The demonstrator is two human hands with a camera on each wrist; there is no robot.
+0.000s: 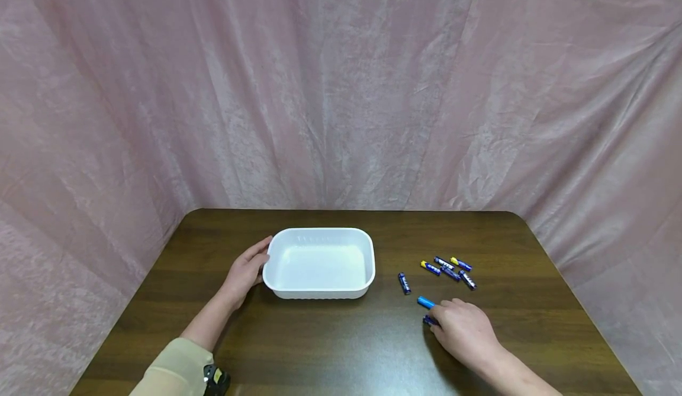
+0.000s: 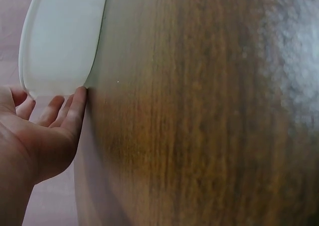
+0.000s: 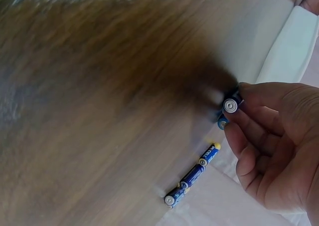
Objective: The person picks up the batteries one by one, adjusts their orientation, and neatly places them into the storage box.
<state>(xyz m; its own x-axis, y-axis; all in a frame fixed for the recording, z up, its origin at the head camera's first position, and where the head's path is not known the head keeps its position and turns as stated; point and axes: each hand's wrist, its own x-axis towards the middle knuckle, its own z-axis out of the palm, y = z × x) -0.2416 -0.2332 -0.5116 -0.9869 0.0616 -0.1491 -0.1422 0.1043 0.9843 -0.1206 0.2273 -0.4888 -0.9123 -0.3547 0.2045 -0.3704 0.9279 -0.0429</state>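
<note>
My left hand (image 1: 246, 274) rests against the left end of a white plastic tub (image 1: 319, 294), its fingers along the outer wall. In the left wrist view the fingertips of that hand (image 2: 42, 141) touch the tub's end (image 2: 62, 41). On the right, my right hand (image 1: 465, 330) pinches a dark blue battery (image 3: 231, 105) between thumb and finger, close over the tabletop. A light blue battery (image 1: 425, 302) lies right by those fingers, partly hidden; whether it is held too, I cannot tell.
A lone dark blue battery (image 1: 404, 283) lies between the tub and the right hand. Several blue batteries (image 1: 450, 273), some with yellow ends, lie loosely grouped beyond that hand. Brown wooden table (image 1: 319, 348); a pink curtain (image 1: 341, 88) hangs behind it.
</note>
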